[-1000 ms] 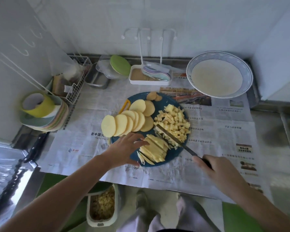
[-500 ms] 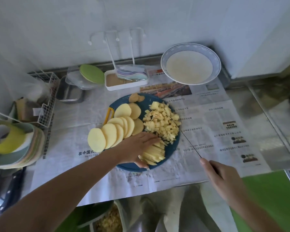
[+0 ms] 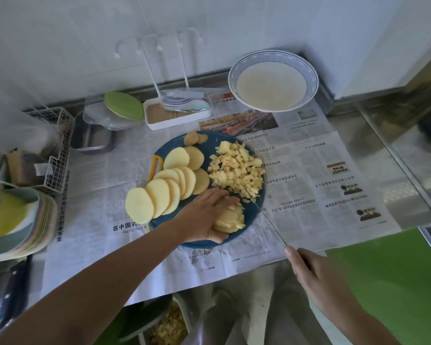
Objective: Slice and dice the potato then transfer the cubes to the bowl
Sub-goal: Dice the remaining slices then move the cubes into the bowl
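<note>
A round blue cutting board [image 3: 256, 215] lies on newspaper. Round potato slices [image 3: 159, 192] fan across its left side, and a pile of potato cubes [image 3: 237, 169] sits on its right. At the near edge, my left hand [image 3: 204, 215] rests over a stack of potato strips [image 3: 230, 219], holding it down. My right hand [image 3: 316, 275] grips a knife [image 3: 271, 221], seen edge-on as a thin line, with the blade reaching to the board just right of the strips. A white bowl with a blue rim [image 3: 273, 84] stands at the back right.
A white rack tray [image 3: 177, 112] and a clear container with a green lid [image 3: 115, 110] stand behind the board. A wire basket [image 3: 56, 155] and stacked plates [image 3: 18, 222] fill the left. A tub of potato scraps [image 3: 167, 324] sits below the counter edge.
The view shifted, putting the board further left in frame. The knife turned from lying across the cubes to edge-on beside the strips. My left hand slid further over the strip stack.
</note>
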`<control>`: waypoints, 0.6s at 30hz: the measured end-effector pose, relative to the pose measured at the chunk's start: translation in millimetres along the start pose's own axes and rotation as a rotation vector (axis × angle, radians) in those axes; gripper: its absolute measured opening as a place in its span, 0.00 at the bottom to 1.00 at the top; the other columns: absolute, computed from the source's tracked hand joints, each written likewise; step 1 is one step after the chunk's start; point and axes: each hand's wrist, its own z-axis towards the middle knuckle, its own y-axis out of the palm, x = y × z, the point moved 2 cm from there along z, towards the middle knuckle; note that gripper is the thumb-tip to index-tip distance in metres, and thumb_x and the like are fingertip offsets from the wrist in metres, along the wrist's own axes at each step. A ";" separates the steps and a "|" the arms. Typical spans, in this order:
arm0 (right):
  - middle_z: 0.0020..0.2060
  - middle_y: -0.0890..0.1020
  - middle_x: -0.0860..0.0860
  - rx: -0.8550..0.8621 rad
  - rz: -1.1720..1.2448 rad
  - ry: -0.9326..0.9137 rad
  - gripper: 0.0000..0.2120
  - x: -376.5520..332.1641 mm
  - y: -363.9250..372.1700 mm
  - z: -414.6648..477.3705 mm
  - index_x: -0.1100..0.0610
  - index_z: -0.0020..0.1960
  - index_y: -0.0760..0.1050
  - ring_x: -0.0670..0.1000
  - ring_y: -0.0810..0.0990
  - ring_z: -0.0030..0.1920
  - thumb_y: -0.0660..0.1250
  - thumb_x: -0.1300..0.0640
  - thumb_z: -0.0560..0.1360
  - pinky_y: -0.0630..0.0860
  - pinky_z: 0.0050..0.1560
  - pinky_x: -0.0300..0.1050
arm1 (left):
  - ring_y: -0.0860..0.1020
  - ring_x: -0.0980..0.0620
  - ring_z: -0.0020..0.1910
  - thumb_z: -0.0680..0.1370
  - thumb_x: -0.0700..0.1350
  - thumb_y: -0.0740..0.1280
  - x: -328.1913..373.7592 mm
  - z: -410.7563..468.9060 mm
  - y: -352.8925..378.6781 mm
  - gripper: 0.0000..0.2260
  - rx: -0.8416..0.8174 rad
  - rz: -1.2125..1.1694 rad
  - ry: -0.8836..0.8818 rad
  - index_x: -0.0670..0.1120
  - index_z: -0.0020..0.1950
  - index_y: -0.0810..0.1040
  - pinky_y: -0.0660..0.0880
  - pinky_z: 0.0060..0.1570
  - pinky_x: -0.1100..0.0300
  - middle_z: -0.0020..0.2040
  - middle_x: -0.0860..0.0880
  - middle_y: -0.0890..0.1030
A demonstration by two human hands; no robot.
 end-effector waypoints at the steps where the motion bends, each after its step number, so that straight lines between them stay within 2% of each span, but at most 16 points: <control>1: 0.22 0.63 0.50 -0.004 0.011 0.002 0.32 2.9 5.1 -4.7 0.56 0.29 0.63 0.47 0.65 0.23 0.49 0.28 0.71 0.60 0.28 0.41 | 0.61 0.42 0.70 0.67 0.68 0.68 1.1 -1.9 2.6 0.42 0.013 -0.008 -0.009 0.52 0.75 0.56 0.54 0.72 0.51 0.70 0.43 0.66; 3: 0.23 0.63 0.51 -0.009 0.037 0.021 0.31 8.6 14.8 -12.1 0.56 0.30 0.63 0.46 0.65 0.23 0.50 0.28 0.72 0.61 0.30 0.46 | 0.63 0.44 0.68 0.65 0.69 0.68 2.6 -4.3 4.9 0.42 0.049 -0.024 -0.025 0.53 0.73 0.57 0.60 0.70 0.50 0.68 0.43 0.69; 5: 0.23 0.63 0.52 -0.013 0.063 0.059 0.31 13.6 23.6 -18.0 0.55 0.30 0.62 0.45 0.64 0.24 0.50 0.28 0.71 0.62 0.31 0.47 | 0.62 0.45 0.67 0.65 0.68 0.68 4.8 -5.7 3.8 0.42 0.083 -0.049 -0.043 0.52 0.73 0.58 0.60 0.69 0.50 0.68 0.44 0.69; 9: 0.22 0.65 0.53 -0.029 0.086 0.112 0.32 18.7 37.7 -24.5 0.55 0.28 0.62 0.46 0.65 0.24 0.47 0.27 0.70 0.65 0.36 0.45 | 0.59 0.46 0.71 0.67 0.63 0.71 10.6 -6.5 -0.5 0.40 0.092 -0.094 -0.112 0.51 0.75 0.61 0.53 0.72 0.55 0.72 0.47 0.63; 11: 0.22 0.68 0.53 -0.033 0.072 0.125 0.31 20.2 43.6 -26.4 0.52 0.27 0.64 0.46 0.67 0.23 0.45 0.27 0.70 0.65 0.44 0.44 | 0.59 0.47 0.71 0.67 0.61 0.71 13.6 -8.9 -1.4 0.40 0.115 -0.102 -0.135 0.51 0.75 0.61 0.52 0.72 0.56 0.72 0.48 0.63; 13: 0.23 0.73 0.50 -0.033 0.060 0.135 0.29 19.3 48.6 -27.0 0.46 0.30 0.70 0.46 0.69 0.24 0.43 0.26 0.70 0.65 0.48 0.47 | 0.58 0.49 0.71 0.68 0.62 0.70 15.3 -12.6 0.5 0.39 0.124 -0.104 -0.166 0.52 0.75 0.60 0.50 0.72 0.56 0.71 0.49 0.63; 15: 0.24 0.75 0.46 -0.031 0.035 0.138 0.27 15.8 51.5 -27.1 0.39 0.32 0.71 0.45 0.71 0.25 0.41 0.26 0.70 0.67 0.48 0.49 | 0.57 0.49 0.71 0.69 0.63 0.69 17.2 -15.9 1.9 0.40 0.118 -0.108 -0.207 0.52 0.76 0.59 0.48 0.72 0.56 0.71 0.49 0.62; 18: 0.23 0.75 0.46 -0.028 0.060 0.169 0.27 10.5 51.5 -27.8 0.42 0.32 0.71 0.45 0.72 0.26 0.44 0.29 0.74 0.72 0.44 0.52 | 0.56 0.50 0.71 0.70 0.62 0.68 22.0 -19.3 2.4 0.38 0.128 -0.125 -0.267 0.53 0.76 0.57 0.46 0.72 0.57 0.71 0.50 0.61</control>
